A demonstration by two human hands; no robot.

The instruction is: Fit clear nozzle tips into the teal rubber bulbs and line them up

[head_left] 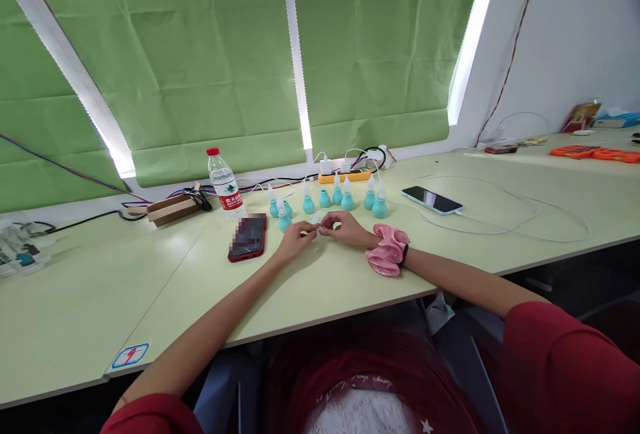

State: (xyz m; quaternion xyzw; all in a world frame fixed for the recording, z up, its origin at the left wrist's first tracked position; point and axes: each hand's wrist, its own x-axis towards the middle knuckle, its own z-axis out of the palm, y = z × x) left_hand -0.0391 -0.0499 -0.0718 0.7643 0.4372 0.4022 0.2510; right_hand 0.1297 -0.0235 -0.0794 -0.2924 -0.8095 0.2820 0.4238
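My left hand and my right hand meet over the table, fingertips pinched together. Between them is a small translucent plastic piece, mostly covered by the fingers; its exact kind I cannot make out. Just beyond the hands stand several teal squeeze bulbs, most with clear pointed nozzles. One such nozzle-topped bulb is right behind my left hand, and another nozzle-topped bulb stands upright behind my right wrist. A teal bulb without a nozzle shows its open neck in the middle of the group.
A dark phone in a red case lies left of my hands, with a water bottle behind it. To the right, a white cable runs from another phone. An orange power strip and a cardboard box sit toward the back.
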